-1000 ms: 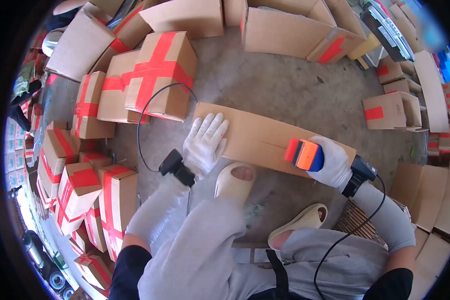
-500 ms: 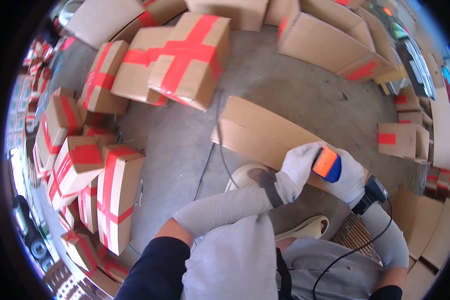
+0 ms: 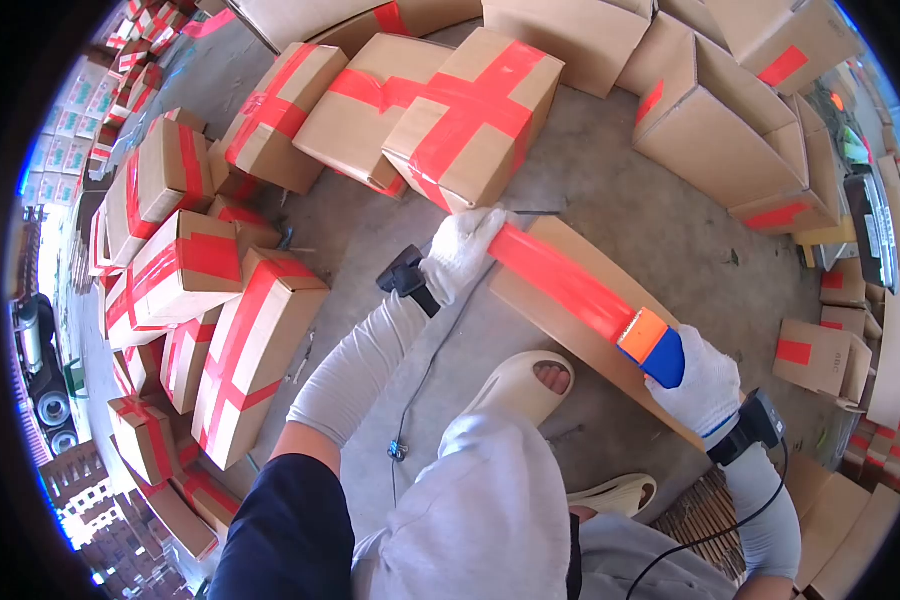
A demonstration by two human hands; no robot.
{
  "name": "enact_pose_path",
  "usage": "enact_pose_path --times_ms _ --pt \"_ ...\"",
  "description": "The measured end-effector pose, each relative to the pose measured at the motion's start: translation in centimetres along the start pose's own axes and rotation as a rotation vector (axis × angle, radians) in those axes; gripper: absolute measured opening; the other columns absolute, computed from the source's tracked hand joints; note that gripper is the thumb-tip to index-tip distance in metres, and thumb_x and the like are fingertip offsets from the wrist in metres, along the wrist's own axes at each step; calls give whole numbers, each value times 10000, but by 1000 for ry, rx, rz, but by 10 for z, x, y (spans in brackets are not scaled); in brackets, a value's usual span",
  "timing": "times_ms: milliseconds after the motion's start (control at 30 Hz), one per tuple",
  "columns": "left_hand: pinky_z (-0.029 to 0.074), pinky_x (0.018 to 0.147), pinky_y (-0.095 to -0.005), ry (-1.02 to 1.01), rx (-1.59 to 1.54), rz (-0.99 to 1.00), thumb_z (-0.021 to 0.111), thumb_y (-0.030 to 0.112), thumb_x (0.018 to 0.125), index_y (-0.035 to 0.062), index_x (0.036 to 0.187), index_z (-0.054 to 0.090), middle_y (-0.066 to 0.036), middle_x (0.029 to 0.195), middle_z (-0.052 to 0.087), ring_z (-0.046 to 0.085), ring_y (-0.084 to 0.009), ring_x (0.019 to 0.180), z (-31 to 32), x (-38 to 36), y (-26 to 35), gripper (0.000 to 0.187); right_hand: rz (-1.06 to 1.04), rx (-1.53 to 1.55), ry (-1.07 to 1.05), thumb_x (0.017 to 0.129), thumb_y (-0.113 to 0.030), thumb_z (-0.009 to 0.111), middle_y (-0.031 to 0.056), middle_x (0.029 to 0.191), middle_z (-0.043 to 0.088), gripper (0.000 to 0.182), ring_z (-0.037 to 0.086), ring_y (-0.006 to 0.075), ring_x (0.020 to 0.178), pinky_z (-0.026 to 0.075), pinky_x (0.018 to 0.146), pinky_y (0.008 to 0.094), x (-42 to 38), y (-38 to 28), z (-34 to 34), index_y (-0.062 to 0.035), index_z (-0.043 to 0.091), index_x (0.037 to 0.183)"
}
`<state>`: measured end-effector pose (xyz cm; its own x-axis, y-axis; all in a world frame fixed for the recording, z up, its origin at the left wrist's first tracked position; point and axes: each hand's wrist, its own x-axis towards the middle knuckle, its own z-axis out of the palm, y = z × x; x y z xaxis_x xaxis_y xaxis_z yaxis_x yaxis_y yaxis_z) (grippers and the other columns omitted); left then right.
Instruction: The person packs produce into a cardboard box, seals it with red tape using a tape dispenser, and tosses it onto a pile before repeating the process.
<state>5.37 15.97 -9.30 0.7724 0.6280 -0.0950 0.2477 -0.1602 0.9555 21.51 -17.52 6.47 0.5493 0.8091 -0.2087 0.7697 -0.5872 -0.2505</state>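
A strip of red tape (image 3: 565, 280) is stretched over a long, narrow cardboard box (image 3: 552, 315) on the floor in front of me. My left hand (image 3: 460, 252), in a white glove, pinches the tape's free end at the box's far left corner. From there the strip runs down to an orange and blue tape dispenser (image 3: 655, 350), which my gloved right hand (image 3: 702, 385) grips by its blue body near the box's right end. The tape roll itself is hidden.
Taped cartons (image 3: 260, 350) are stacked at the left, and another taped carton (image 3: 475, 115) lies beyond my left hand. An open carton (image 3: 725, 130) stands at the back right. My sandalled foot (image 3: 530, 390) is beside the box; a thin cable (image 3: 425, 375) crosses the floor.
My left hand has moved up and left, away from the dispenser, and a length of red tape now spans between the hands. My right hand still holds the dispenser.
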Motion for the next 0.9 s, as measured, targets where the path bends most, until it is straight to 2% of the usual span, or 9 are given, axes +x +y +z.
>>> enact_pose_path --times_ms 233,367,400,500,533,633,667,800,900 --pt "554 884 -375 -61 216 -185 560 305 1073 19 1154 746 -208 995 751 732 -290 957 21 2 -7 350 30 -28 -28 706 -303 842 141 916 716 542 724 371 826 577 705 481 3 -5 0 -98 594 1142" --pt "547 812 -413 117 -277 -170 537 384 1069 4 1052 756 -244 913 731 714 -375 850 30 4 -18 438 19 -17 16 709 -303 839 144 909 718 553 724 372 823 579 707 483 5 2 4 -103 592 1161" --pt "549 847 -361 141 -137 -97 536 335 1090 17 1115 764 -136 959 775 729 -239 901 20 0 15 392 21 -14 14 708 -305 839 144 908 719 557 724 373 823 579 706 484 4 3 4 -103 593 1166" --pt "551 844 -371 307 47 7 536 337 1087 23 1089 770 -158 958 770 740 -270 895 29 -4 24 392 38 -9 9 720 -298 825 144 889 722 518 722 380 803 580 698 492 3 -1 3 -104 594 1140" --pt "545 828 -465 280 206 -61 518 405 1072 51 1041 760 -255 969 721 701 -432 959 33 3 1 429 36 -10 18 726 -293 819 144 880 723 496 721 384 793 580 695 495 7 -5 2 -105 594 1125" --pt "540 845 -480 290 247 -138 510 404 1070 56 1034 755 -267 981 708 679 -455 977 37 5 -10 427 39 -108 -62 746 -271 786 149 851 722 393 720 390 759 579 683 503 21 -19 1 -106 594 1046" --pt "551 844 -396 282 246 -112 533 351 1083 34 1081 764 -210 964 750 744 -319 916 34 3 -6 392 45 -115 -69 758 -254 755 158 842 725 317 723 394 749 581 682 506 24 -21 0 -108 592 987" --pt "555 834 -408 295 217 -103 520 333 1083 33 1095 757 -220 980 749 743 -337 932 26 -7 8 382 83 -134 -147 760 -254 745 166 844 729 311 731 392 766 585 698 506 30 -25 -7 -106 604 994" --pt "540 850 -472 148 421 -124 506 371 1080 61 1115 735 -252 1037 715 678 -451 1020 31 1 -9 387 81 -162 -152 761 -251 739 171 846 731 322 732 395 772 585 712 509 34 -32 -5 -107 603 1015"
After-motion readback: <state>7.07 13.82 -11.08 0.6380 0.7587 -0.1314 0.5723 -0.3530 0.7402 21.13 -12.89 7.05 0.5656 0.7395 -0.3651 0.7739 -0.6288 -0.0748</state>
